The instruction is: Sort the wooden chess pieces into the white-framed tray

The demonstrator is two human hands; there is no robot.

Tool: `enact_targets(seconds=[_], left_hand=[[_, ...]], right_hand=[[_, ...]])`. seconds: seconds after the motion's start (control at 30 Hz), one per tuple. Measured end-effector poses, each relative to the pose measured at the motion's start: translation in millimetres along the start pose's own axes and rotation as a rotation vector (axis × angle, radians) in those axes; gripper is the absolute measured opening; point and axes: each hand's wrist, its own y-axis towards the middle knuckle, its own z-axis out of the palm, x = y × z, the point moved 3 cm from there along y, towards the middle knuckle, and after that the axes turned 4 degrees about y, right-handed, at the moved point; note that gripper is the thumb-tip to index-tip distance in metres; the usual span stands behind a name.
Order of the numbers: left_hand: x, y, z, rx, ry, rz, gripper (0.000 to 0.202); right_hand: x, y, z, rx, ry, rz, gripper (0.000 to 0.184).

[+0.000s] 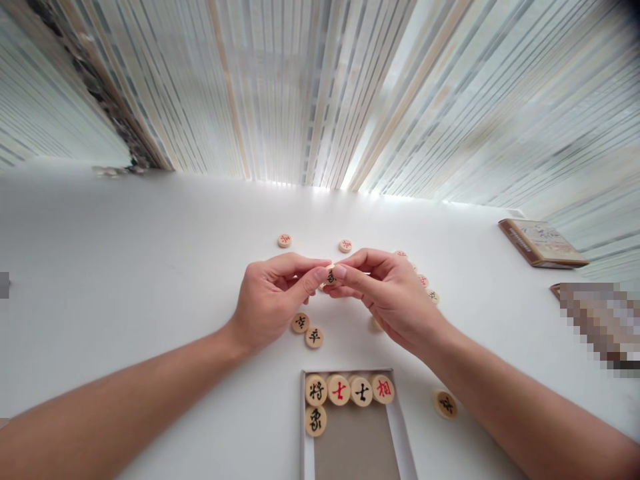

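Between the fingertips of my left hand point(280, 293) and my right hand point(393, 290) is a round wooden Chinese chess piece point(331, 276) with a black character. Both hands pinch it above the white table, and their fingers partly cover it. Below them lies a shallow open box point(355, 443) with a grey floor. Its top row holds several pieces: a black one point(316, 390), a red one point(339, 390), another black one point(361, 391) and a red one point(383, 389) at the right. A further black piece point(315, 421) sits beneath the row's left end.
Two black pieces point(314, 337) lie touching near my left wrist. Red pieces point(285, 241) are scattered beyond my hands, several partly hidden behind my right hand. One black piece point(445, 404) rests beside my right forearm. A flat brown-edged box point(543, 243) lies at the far right, before striped curtains point(300, 93).
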Motion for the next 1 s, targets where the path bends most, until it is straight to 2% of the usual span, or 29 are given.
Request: enact_targets(seconds=[0.2,0.4,0.63,0.8,1.0], left_hand=[[1.3,-2.3,2.6,0.080,-0.049,-0.027,0.009],[-0.9,-1.4,2.8,0.077,-0.085,0.004,0.007],[0.0,-0.8,3.0,0.043,-0.075,0.030,0.010],[-5.0,0.0,3.6,0.049,-0.065,-0.040,0.007],[-3.0,1.7,1.3,0.000,-0.092,-0.087,0.013]], right_hand=[[0.8,-1.2,-1.8,-0.024,-0.060,-0.075,0.023],[4.7,-0.8,1.3,0.001,-0.076,-0.156,0.020],[6.5,-1.1,1.5,-0.007,-0.082,-0.135,0.022],[4.6,-0.2,0.1,0.030,-0.059,-0.119,0.018],[1.2,1.2,-1.4,0.010,0.005,-0.038,0.026]])
